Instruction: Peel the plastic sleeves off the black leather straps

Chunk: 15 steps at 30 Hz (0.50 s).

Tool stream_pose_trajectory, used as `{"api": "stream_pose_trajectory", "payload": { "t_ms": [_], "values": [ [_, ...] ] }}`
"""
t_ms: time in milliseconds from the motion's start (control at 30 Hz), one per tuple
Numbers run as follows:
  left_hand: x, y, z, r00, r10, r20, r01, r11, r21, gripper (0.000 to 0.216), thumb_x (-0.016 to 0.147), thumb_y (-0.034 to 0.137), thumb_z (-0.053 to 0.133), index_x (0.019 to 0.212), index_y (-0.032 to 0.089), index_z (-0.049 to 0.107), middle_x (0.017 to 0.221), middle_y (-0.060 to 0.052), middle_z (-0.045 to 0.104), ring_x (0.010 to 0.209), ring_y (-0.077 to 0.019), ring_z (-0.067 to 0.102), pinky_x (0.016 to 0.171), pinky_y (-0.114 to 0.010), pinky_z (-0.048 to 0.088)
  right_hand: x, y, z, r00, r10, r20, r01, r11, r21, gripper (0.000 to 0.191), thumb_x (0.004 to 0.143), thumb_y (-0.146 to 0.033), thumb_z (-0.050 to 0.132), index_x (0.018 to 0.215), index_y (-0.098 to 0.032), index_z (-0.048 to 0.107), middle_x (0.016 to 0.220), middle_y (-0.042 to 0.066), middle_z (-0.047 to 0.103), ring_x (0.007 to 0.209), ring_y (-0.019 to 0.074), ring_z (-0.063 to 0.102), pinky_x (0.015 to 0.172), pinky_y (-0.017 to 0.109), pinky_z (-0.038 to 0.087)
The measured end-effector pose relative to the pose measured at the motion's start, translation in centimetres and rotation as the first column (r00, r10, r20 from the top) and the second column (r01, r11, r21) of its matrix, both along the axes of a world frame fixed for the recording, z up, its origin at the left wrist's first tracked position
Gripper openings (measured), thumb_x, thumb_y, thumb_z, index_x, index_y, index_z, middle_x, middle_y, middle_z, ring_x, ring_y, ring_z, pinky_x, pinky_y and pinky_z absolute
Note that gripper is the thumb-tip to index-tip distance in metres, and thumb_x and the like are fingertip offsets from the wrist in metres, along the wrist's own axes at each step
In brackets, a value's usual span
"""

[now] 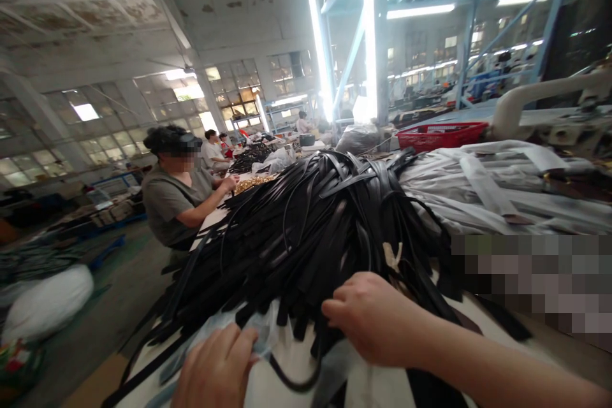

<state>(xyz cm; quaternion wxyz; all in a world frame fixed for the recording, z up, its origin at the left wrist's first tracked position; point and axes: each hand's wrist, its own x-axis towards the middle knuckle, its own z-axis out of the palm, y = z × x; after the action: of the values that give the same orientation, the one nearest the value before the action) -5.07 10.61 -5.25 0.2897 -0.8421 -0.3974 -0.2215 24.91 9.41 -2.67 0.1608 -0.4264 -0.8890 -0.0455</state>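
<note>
A large heap of black straps (pixel 306 229) covers the table in front of me. My right hand (pixel 370 312) is closed in a pinch at the near edge of the heap, on a black strap (pixel 303 386) that loops down and curves toward my left hand. My left hand (pixel 215 363) is at the bottom, its fingers curled on clear plastic film (pixel 268 328). The strap's left end runs close to these fingers; whether they hold it too is hidden. A small beige strip (pixel 393 256) sticks up among the straps beyond my right hand.
Straps in whitish wrapping (pixel 492 188) lie piled at the right, with a red basket (pixel 442 135) behind. A co-worker (pixel 179 191) stands at the table's left side near gold-coloured pieces (pixel 253 183). A white sack (pixel 50 303) sits on the floor at left.
</note>
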Motion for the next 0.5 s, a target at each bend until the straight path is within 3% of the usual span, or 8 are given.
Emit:
{"api": "stream_pose_trajectory", "payload": {
  "t_ms": [133, 300, 500],
  "values": [
    [-0.1, 0.2, 0.3, 0.997, 0.073, -0.004, -0.073, 0.995, -0.062, 0.035, 0.098, 0.044, 0.032, 0.105, 0.023, 0.06, 0.089, -0.003, 0.07, 0.08, -0.0206, 0.067, 0.069, -0.033, 0.049, 1.0, 0.8, -0.1, 0.978, -0.161, -0.133, 0.173, 0.982, 0.08, 0.026, 0.093, -0.025, 0.041, 0.09, -0.016, 0.065, 0.067, 0.005, 0.066, 0.057, 0.0148, 0.058, 0.057, 0.029, 0.031],
    [1.4, 0.0, 0.3, 0.995, 0.102, 0.019, -0.099, 0.988, -0.116, 0.044, 0.099, 0.044, 0.021, 0.107, 0.018, 0.056, 0.094, -0.007, 0.072, 0.078, -0.0204, 0.07, 0.065, -0.032, 0.053, 1.1, 1.2, -0.6, 0.944, 0.003, -0.331, 0.029, 0.995, 0.093, 0.04, 0.095, -0.017, 0.036, 0.132, -0.02, 0.052, 0.092, 0.006, 0.066, 0.077, 0.0134, 0.062, 0.068, 0.024, 0.041],
    [2.3, -0.4, 0.6, 0.996, 0.081, 0.024, -0.078, 0.992, -0.104, 0.044, 0.096, 0.053, 0.026, 0.092, 0.02, 0.055, 0.08, -0.003, 0.069, 0.069, -0.0186, 0.068, 0.056, -0.028, 0.05, 0.3, 0.7, -1.1, 0.948, 0.141, -0.286, -0.102, 0.984, 0.148, 0.035, 0.096, -0.029, 0.045, 0.129, -0.03, 0.056, 0.09, 0.002, 0.057, 0.068, 0.01, 0.052, 0.065, 0.021, 0.04]
  ]
}}
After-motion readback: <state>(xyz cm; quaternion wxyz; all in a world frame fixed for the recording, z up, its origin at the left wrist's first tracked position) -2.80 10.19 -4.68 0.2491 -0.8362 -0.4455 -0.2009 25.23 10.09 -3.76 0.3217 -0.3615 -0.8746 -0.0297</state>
